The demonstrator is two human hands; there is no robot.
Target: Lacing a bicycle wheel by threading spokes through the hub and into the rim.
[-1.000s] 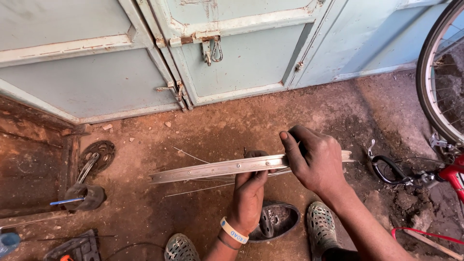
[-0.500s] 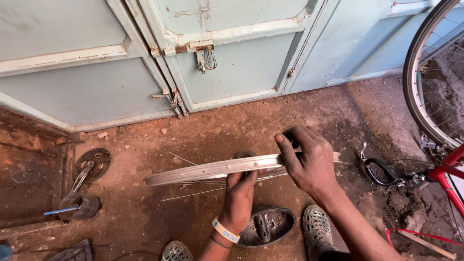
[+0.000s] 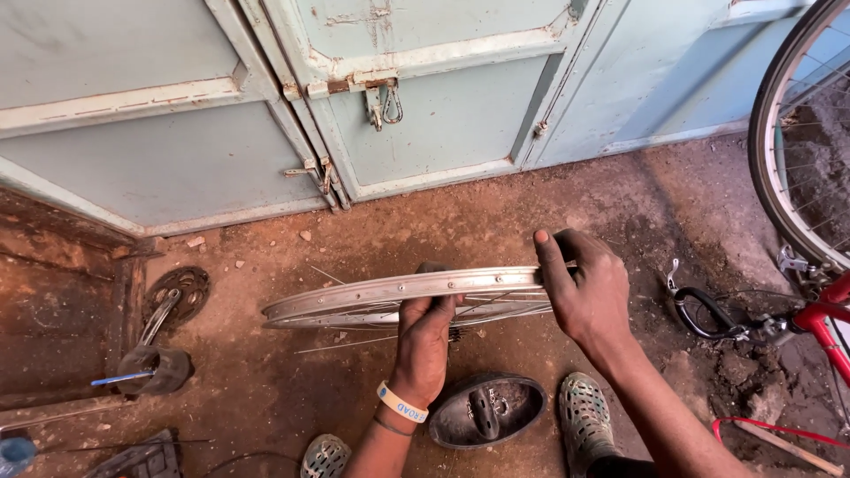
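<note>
Rim (image 3: 354,296) raised nearer level, both hands (image 3: 425,341) gripping

Pale blue-grey panelled metal doors (image 3: 416,115) with a rusty latch (image 3: 382,99) stand behind a reddish dirt floor (image 3: 496,212).

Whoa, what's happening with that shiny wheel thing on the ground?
A person crouches on the dirt floor holding a bare metal bicycle rim flat in front of them. The left hand grips its near edge from below, and the right hand clasps the right side. Thin spokes show inside the rim. A bicycle saddle lies upside down by the feet, a crank with chainring sits to the left, and a red bicycle stands at the right.
</note>
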